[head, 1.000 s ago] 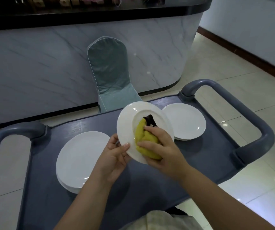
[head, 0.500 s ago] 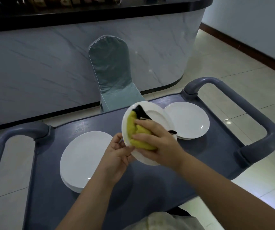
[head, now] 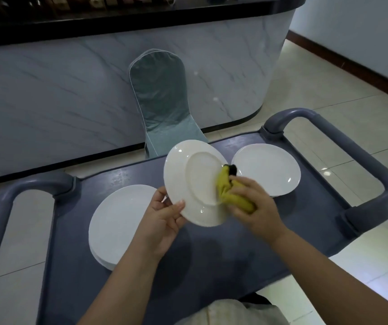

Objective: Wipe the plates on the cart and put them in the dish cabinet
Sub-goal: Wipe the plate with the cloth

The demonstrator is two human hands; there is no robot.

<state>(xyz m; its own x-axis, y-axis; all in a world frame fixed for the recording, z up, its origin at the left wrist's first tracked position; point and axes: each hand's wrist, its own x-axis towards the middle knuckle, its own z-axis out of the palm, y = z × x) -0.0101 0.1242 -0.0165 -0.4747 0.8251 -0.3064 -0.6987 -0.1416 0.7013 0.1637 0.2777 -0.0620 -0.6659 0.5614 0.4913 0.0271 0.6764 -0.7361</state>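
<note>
Centre of frame, item one: right hand, fingers curled tight round a bunched yellow cloth, which presses on the right edge of the held plate.

Item two: left hand, thumb over the plate's lower-left rim and fingers behind, pinching it tilted and clear above the cart. The face shown seems to be the underside, judging by the raised ring.

Handling note: pinch firmly at the rim, since the glaze likely slips. Sweep the cloth in arcs over ring and rim, then turn the plate so the pinched part gets wiped too. Work above the cart deck.

Item three: left stack at lower left and right stack right of centre, both lying on the deck.

Beyond, upper frame: chair, counter. Dish cabinet not in view.
</note>
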